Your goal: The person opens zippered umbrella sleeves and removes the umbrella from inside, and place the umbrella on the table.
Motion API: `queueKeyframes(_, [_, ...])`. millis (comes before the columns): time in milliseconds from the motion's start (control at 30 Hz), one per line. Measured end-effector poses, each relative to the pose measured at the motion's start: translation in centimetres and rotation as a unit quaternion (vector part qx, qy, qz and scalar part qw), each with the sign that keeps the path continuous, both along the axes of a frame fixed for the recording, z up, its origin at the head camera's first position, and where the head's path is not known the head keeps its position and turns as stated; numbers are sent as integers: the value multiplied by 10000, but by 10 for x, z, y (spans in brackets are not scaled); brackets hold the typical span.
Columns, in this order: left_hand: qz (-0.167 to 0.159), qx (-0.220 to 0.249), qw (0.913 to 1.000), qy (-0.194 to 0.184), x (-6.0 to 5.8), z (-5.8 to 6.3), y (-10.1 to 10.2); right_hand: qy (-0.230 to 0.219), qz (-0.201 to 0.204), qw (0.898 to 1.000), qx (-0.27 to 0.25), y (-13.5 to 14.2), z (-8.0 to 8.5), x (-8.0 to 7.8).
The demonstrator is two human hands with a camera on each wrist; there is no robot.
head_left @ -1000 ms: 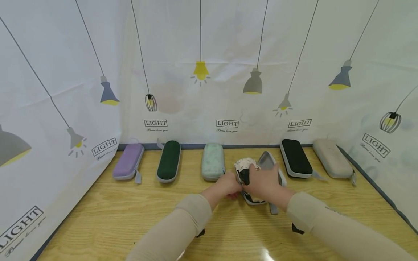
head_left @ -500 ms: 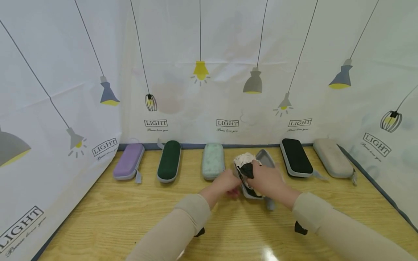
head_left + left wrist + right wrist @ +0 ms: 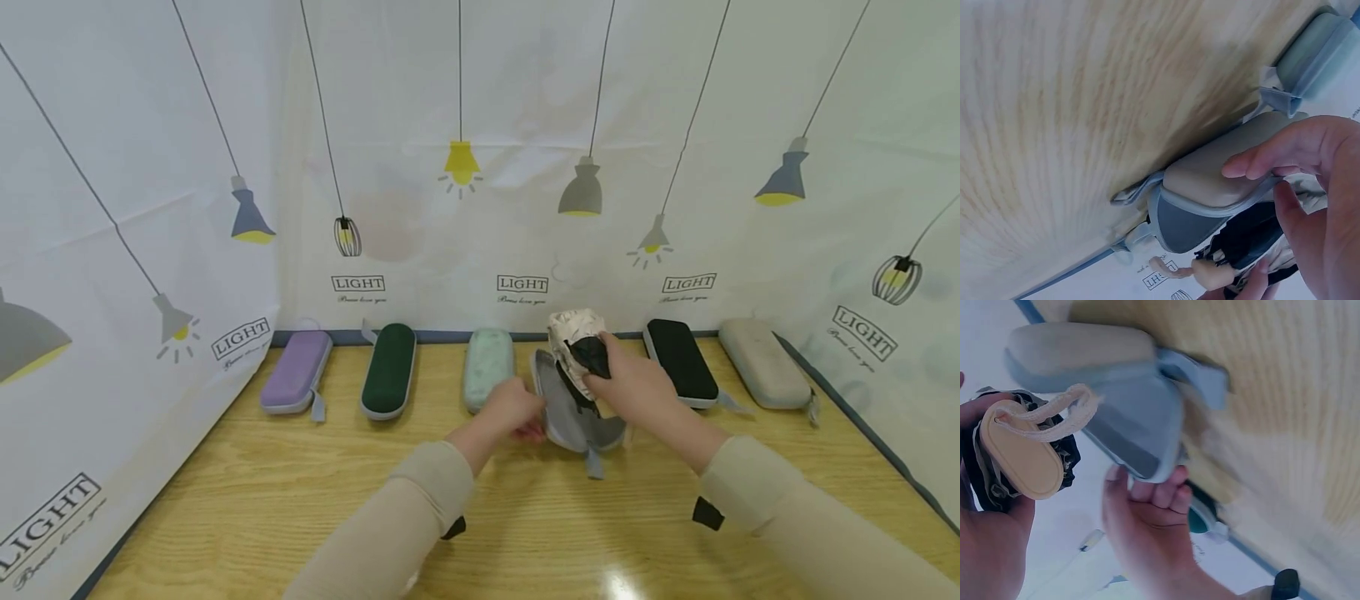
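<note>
In the head view my right hand grips a folded compact umbrella, its cloth cream and black. The right wrist view shows the umbrella's flat beige handle end with a looped cord strap. The umbrella is tilted over an unzipped hard case with grey lining. With thumb and fingers, my left hand pinches the rim of this case at its left side. In the left wrist view the case's shell looks beige, with a grey pull tab.
Closed cases stand in a row along the back: purple, dark green, mint, black and beige. Behind them hangs a lamp-print cloth. The wooden table spreads in front.
My right hand has lifted the umbrella up and out of the case, towards the back. The case has turned somewhat and its grey inside shows more. My left hand has shifted slightly left.
</note>
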State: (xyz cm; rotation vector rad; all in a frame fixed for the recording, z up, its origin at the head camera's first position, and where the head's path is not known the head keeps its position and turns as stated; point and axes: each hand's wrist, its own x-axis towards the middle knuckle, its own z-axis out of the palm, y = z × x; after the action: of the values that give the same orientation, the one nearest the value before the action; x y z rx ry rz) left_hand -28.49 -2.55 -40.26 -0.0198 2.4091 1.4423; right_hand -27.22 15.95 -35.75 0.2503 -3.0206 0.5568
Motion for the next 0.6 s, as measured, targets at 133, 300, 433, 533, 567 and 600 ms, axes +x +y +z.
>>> queueKeyframes(133, [-9,-228,9996,137,-4,3,-6,118,-201,9996,-142,12,4,-1])
queueKeyframes(300, [73,-308,9992,232,-8,6,-14,111,-532,9985,-102,23,2,-3])
queueKeyframes(433, [119,-309,9990,307,-9,9,-18,-15,-659,9978,-12,29,-1,-3])
queueKeyframes(533, [144,-280,9990,304,-10,9,-20,-190,-632,9978,78,34,-5,-5])
queueKeyframes(567, [157,-270,9991,291,-10,10,-21,-257,-591,9979,114,35,-7,-6])
queueKeyframes(600, [167,-265,9991,276,-10,10,-22,-349,-549,9978,142,36,-10,-8])
